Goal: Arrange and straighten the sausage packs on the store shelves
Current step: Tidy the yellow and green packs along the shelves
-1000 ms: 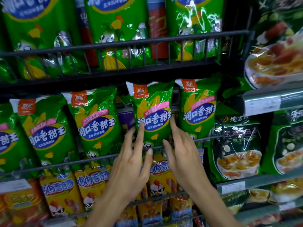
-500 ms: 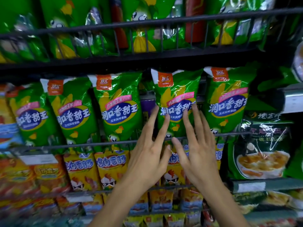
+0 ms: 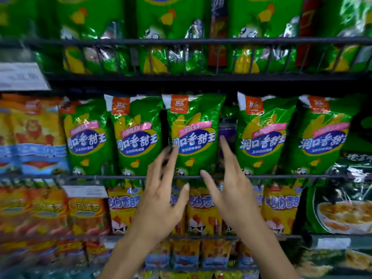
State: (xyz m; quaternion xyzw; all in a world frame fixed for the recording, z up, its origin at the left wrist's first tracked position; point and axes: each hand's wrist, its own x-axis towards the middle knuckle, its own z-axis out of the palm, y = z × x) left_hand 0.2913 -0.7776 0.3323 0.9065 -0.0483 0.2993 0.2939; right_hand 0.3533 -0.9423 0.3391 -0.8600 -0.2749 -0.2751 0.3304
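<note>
While both hands are raised in front of the middle shelf, neither holds anything: the left hand (image 3: 161, 196) has its fingers spread and straight near the lower left edge of the centre green pack (image 3: 194, 135), and the right hand (image 3: 231, 190) is likewise open-fingered at that pack's right edge, before the gap where a purple pack (image 3: 227, 135) shows behind. Whether the fingertips touch the foil I cannot tell. Judging by the way they flank it, the hands are set to square this pack up. Five green sausage packs stand in the row, propped upright behind the wire rail (image 3: 100, 176) along the shelf's front edge, which keeps them from sliding out. Below, yellow packs (image 3: 281, 210) fill the next shelf, too blurred to count.
</note>
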